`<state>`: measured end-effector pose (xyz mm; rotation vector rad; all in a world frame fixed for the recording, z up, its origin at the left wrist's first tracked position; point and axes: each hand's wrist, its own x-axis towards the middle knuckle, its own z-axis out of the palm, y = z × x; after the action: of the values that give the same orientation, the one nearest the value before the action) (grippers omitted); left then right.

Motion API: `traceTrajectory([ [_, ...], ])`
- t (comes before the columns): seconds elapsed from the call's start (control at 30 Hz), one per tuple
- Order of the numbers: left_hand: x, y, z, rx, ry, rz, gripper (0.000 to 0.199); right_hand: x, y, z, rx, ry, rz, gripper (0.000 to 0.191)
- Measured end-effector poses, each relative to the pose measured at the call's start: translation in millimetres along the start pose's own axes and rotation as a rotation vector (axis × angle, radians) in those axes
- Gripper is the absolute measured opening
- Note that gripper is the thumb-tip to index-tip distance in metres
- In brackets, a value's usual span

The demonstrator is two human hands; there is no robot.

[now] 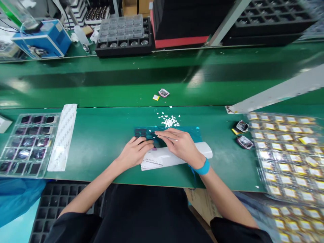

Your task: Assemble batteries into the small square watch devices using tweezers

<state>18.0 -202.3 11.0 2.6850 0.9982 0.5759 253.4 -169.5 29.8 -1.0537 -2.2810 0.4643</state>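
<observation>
My left hand (135,152) is closed, with fingers curled down at the edge of a teal sheet (192,133). By its fingertips shows a small purple-edged piece (154,148), mostly hidden under the fingers. My right hand (181,144) pinches thin tweezers (169,137), their tips hidden by the fingers, over the same sheet. Rows of dark stickers (140,132) lie on the sheet's left part. Under both hands a white printed backing sheet (162,159) lies with its right end curled up. White scraps (170,121) are heaped just behind the teal sheet.
A clear tray (19,143) of dark-faced parts and white strips (63,138) lie left. Trays of yellow-edged batteries (286,146) and loose watch cases (244,141) lie right. Another opened case (163,92) sits behind. A white post (278,89) slants in from the right.
</observation>
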Motion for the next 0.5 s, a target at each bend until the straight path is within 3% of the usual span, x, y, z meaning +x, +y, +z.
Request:
traceTrajectory([
  [0.2,1.8,-2.2,1.5,-0.072,0.073,-0.077,0.026,11.5,1.7,-4.1,-0.009,0.064,0.021,0.027],
  [0.43,-1.8,4.8,0.4,-0.151,0.100,-0.083,0.025,12.2,0.5,-1.5,0.127,0.158,0.041,0.026],
  [0.5,1.5,9.5,-5.1,-0.211,0.154,-0.086,0.024,11.6,-1.3,-1.5,0.174,0.200,0.053,0.027],
])
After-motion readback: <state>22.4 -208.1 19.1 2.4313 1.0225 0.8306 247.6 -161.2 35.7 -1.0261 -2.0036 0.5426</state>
